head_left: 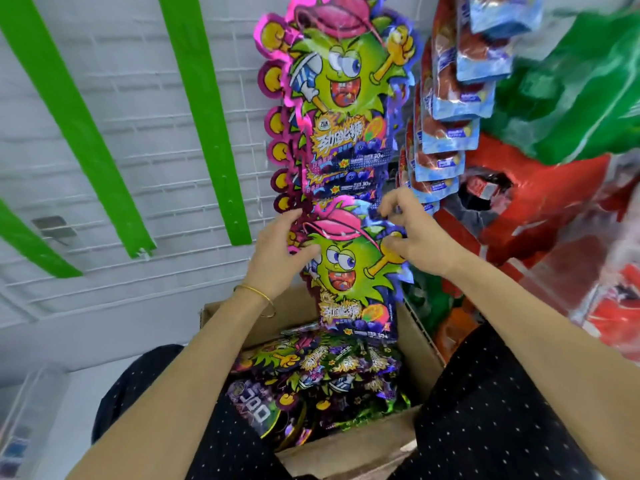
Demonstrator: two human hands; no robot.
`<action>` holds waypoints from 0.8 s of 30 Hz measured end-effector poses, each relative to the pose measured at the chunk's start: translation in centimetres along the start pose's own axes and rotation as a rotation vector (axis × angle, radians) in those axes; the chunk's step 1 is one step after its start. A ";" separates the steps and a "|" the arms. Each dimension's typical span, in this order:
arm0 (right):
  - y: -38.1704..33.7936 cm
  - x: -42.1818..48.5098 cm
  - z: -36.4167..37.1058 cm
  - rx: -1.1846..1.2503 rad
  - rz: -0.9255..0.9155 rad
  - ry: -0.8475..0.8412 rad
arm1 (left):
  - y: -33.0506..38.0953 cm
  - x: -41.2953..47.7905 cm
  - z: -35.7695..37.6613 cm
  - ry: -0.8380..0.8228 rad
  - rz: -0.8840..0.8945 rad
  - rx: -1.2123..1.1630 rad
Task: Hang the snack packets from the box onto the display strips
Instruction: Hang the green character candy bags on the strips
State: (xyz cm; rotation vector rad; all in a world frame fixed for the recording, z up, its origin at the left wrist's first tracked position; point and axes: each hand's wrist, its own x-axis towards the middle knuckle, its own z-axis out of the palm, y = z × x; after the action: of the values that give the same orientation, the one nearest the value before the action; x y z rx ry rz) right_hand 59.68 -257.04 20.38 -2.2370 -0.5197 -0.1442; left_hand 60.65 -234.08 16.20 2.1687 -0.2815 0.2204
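While the left hand point(277, 252) pinches the candy packet point(349, 271), the right hand point(414, 235) pinches its top-right edge. It hangs over the cardboard box point(427, 344).

Seemingly "30g" on hung packet point(341, 95)

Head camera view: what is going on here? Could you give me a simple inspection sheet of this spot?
Surface: white wire wall; no table seen.
Job's things: packet held up below a column of hung packets; spare packets in the cardboard box between the person's legs.
Clutter: nothing seen.
Hands: left hand and right hand both grip the packet's top.
Cables: nothing seen.
Surroundings: bare green strips at left; blue packets and red bags at right.
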 end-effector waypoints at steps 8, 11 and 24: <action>-0.5 -0.8 -1.3 0.181 0.065 0.019 | 3.4 0.6 -1.7 -0.035 0.075 0.064; -0.7 -0.1 -2.1 0.190 0.115 -0.007 | 4.0 1.3 -2.1 -0.134 0.140 0.128; -8.0 9.5 -9.9 0.063 -0.019 0.201 | 15.2 11.4 -9.5 -0.035 0.261 0.008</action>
State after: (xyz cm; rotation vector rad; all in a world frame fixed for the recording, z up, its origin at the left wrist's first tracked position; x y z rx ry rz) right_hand 65.68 -256.77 35.04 -2.1281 -0.4305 -0.3538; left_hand 66.75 -236.14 36.38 2.1417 -0.5855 0.3312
